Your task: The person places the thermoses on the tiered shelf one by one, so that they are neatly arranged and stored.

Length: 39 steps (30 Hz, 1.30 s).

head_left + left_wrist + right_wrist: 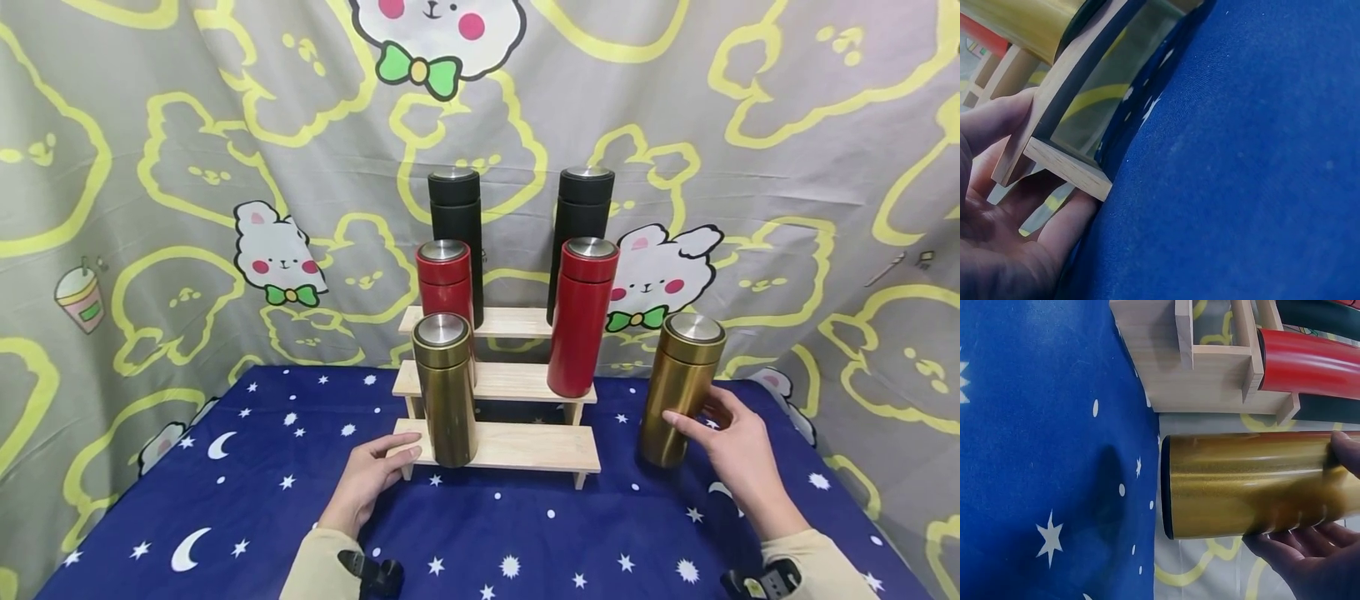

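My right hand (738,446) grips a gold thermos bottle (681,392) with a steel-topped lid, to the right of a wooden tiered stand (525,446). In the right wrist view the thermos's dark base hangs above the cloth, its shadow below. My left hand (375,475) holds the left end of the stand's lowest step; in the left wrist view the thumb (1004,119) lies on the board and fingers reach behind its leg (1069,169). Another gold thermos (448,396) stands upright on that step, close to the left fingertips.
Two red thermoses, one left (444,279) and one right (583,321), stand on the middle step. Behind them, black thermoses stand at left (456,200) and right (583,208) on the top step. A blue star-patterned cloth (300,517) covers the table; a patterned curtain (187,108) hangs behind.
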Each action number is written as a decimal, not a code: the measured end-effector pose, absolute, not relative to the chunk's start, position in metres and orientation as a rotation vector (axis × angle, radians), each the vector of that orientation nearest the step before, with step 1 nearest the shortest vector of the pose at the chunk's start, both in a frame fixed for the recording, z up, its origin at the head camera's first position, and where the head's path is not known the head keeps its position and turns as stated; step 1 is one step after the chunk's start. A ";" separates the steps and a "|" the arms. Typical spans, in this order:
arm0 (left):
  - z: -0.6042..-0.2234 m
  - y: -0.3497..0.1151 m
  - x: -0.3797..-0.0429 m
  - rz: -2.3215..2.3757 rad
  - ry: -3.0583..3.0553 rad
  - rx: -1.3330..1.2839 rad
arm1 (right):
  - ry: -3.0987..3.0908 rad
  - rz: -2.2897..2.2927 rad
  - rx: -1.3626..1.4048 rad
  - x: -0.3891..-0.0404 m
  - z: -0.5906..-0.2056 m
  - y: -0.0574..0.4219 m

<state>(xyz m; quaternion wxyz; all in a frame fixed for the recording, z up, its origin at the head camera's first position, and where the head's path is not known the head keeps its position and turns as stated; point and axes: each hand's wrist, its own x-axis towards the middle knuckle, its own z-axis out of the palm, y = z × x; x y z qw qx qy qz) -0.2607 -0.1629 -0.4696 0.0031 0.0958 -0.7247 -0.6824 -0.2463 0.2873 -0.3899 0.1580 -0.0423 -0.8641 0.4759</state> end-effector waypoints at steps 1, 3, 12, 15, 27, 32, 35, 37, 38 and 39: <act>-0.470 -0.163 -0.261 -2.139 -2.272 0.302 | -2.471 1.357 -0.119 -0.246 -0.390 0.287; -0.470 -0.163 -0.260 -2.142 -2.269 0.308 | -2.463 1.350 -0.118 -0.245 -0.389 0.286; -0.470 -0.163 -0.260 -2.135 -2.285 0.303 | -2.450 1.354 -0.116 -0.239 -0.381 0.282; -0.470 -0.164 -0.260 -2.119 -2.301 0.300 | -2.457 1.363 -0.112 -0.238 -0.378 0.280; -0.470 -0.166 -0.260 -2.103 -2.303 0.303 | -2.452 1.443 -0.073 -0.231 -0.370 0.265; -0.471 -0.167 -0.259 -2.115 -2.302 0.307 | -2.447 1.467 -0.055 -0.228 -0.369 0.256; -0.471 -0.166 -0.259 -2.108 -2.308 0.317 | -2.432 1.485 -0.019 -0.226 -0.367 0.251; -0.471 -0.165 -0.259 -2.103 -2.311 0.320 | -2.431 1.493 0.001 -0.225 -0.366 0.248; -0.471 -0.165 -0.260 -2.103 -2.311 0.317 | -2.432 1.498 0.008 -0.225 -0.366 0.247; -0.471 -0.165 -0.260 -2.102 -2.311 0.316 | -2.435 1.502 0.013 -0.225 -0.365 0.246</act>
